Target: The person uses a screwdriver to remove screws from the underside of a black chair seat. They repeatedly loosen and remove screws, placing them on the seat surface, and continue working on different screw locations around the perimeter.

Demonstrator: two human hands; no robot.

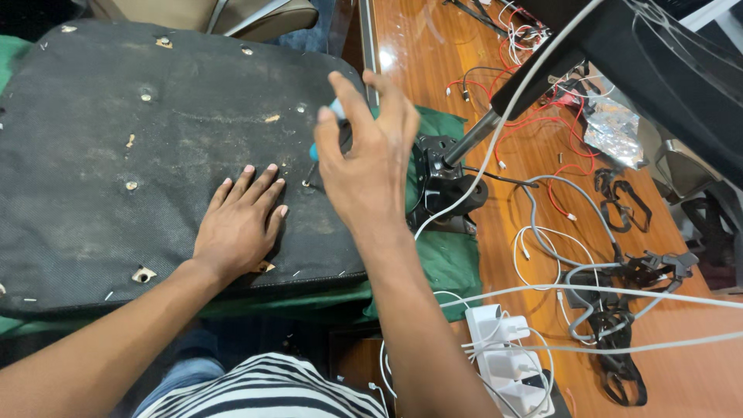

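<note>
Your right hand (364, 166) pinches a teal-handled screwdriver (325, 147) at one o'clock from your flat, spread left hand (240, 224) on the upturned black fabric seat base (116, 155) (tip hidden), so a slip could stab those fingers.

Seat cushion underside (116, 155) lies on cloth (445, 263) at left of counter (681, 371); left hand (240, 220) flat on cushion; right hand (368, 155) just right of it, holding screwdriver (329, 135); chair base mechanism (441, 182) beside cushion's right edge; cables (542, 232) farther right; power strip (507, 364) near front.
</note>
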